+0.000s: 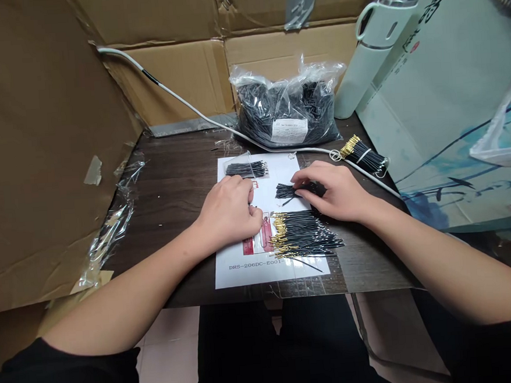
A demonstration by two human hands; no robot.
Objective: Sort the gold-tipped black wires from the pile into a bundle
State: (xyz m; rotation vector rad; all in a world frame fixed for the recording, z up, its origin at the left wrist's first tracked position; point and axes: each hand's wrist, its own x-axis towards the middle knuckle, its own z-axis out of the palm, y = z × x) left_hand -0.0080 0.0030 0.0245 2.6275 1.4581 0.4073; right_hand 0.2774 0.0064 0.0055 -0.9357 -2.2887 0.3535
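Observation:
On a printed white sheet point(237, 277), my left hand point(230, 209) is curled closed, its fingertips turned away. Whatever it may hold is hidden. Just behind it lies a clear bag point(245, 167) of short black wires. To the right, my right hand point(336, 189) has its thumb and fingers closed around a small bunch of short black wires point(284, 190), whose left ends stick out. One loose wire angles out below that bunch. Nearer me, a wide row of black wires with gold-coloured ends point(302, 233) lies across the sheet, with a single stray wire in front.
At the back stands a large clear bag of black pieces point(288, 110). A pale cable point(188, 107) crosses the dark table. A tied bundle of gold-ended wires point(364, 156) lies right, with a pale green bottle point(366, 61) behind it. Cardboard walls point(37, 142) enclose the left and back.

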